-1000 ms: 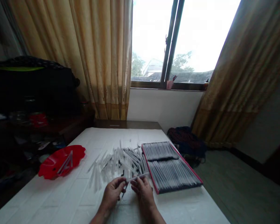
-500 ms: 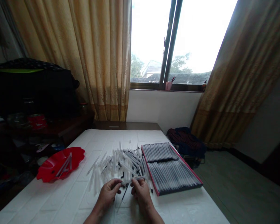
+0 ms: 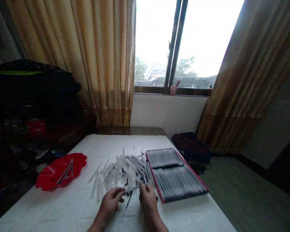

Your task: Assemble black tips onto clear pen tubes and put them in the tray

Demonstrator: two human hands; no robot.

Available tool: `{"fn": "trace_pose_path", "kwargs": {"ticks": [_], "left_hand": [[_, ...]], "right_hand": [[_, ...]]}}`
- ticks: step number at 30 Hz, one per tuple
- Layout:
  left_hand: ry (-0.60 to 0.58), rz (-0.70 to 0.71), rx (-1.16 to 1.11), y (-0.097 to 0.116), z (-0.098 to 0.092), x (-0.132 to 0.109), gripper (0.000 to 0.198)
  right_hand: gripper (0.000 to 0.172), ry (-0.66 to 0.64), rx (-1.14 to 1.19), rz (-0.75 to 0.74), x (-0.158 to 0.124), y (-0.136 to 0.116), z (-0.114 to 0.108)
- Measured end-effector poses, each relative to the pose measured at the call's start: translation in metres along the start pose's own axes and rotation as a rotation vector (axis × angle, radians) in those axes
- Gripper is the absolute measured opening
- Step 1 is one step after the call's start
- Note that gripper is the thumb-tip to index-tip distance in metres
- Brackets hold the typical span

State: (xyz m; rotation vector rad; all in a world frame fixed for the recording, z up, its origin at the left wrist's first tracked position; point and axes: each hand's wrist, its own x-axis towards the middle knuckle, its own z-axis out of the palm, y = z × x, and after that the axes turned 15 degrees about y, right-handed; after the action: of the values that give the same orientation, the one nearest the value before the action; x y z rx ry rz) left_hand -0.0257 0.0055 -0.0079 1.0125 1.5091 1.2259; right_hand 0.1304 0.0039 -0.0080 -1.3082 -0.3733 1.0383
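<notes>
Between my two hands a slim clear pen barrel (image 3: 132, 189) lies nearly level, its right end slightly higher. My left hand (image 3: 110, 201) pinches the left end with thumb and forefinger. At the other end the fingertips of my right hand (image 3: 148, 198) are closed around it. Whether a refill is inside is too blurred to tell. A thin dark pen refill (image 3: 129, 200) lies slantwise on the table below the barrel. Just beyond my hands spreads a loose heap of clear barrels (image 3: 111, 172), with dark-tipped pieces and small black caps among them.
Right of the heap, a red-edged box (image 3: 162, 196) holds two rows of clear pens with black ends. A red wavy-rimmed dish (image 3: 44, 172) with a few clear tubes stands at the left. The white table (image 3: 70, 209) faces a window; dark cloth (image 3: 192, 145) sits beyond its right edge.
My right hand has shifted a little to the right, widening the space between my hands. More of the barrel shows between them. The view has moved slightly.
</notes>
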Motion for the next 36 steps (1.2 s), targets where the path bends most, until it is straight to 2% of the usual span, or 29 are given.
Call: {"fn": "trace_pose_path", "kwargs": {"ticks": [2, 6, 8, 10, 16, 22, 26, 31, 36], "left_hand": [[-0.002, 0.007, 0.001, -0.001, -0.001, 0.0, 0.047], [0.006, 0.018, 0.005, -0.004, 0.0, 0.001, 0.046], [0.013, 0.015, 0.007, -0.005, 0.001, 0.002, 0.046], [0.011, 0.011, 0.01, -0.005, 0.001, 0.002, 0.047], [0.014, 0.041, 0.013, -0.004, 0.0, -0.001, 0.045], [0.038, 0.037, 0.017, -0.003, 0.002, -0.002, 0.046], [0.028, 0.053, -0.001, -0.003, 0.002, -0.002, 0.047], [0.029, 0.047, -0.005, 0.0, 0.0, -0.004, 0.048], [0.035, 0.028, -0.011, 0.001, 0.001, -0.005, 0.047]], "right_hand": [[0.055, 0.004, 0.02, -0.006, -0.001, -0.001, 0.001], [0.06, -0.107, 0.13, 0.029, -0.001, 0.0, -0.01], [0.055, -0.132, 0.152, 0.024, 0.0, 0.002, -0.015], [0.05, -0.119, 0.132, 0.02, 0.002, 0.005, -0.017], [0.053, -0.019, 0.036, 0.031, 0.003, 0.004, -0.005], [0.057, -0.144, 0.167, 0.042, -0.001, 0.003, -0.018], [0.052, -0.119, 0.133, 0.038, 0.002, 0.006, -0.018], [0.056, -0.057, 0.047, 0.047, 0.004, 0.005, -0.008], [0.05, -0.159, 0.143, 0.024, -0.002, 0.003, -0.017]]}}
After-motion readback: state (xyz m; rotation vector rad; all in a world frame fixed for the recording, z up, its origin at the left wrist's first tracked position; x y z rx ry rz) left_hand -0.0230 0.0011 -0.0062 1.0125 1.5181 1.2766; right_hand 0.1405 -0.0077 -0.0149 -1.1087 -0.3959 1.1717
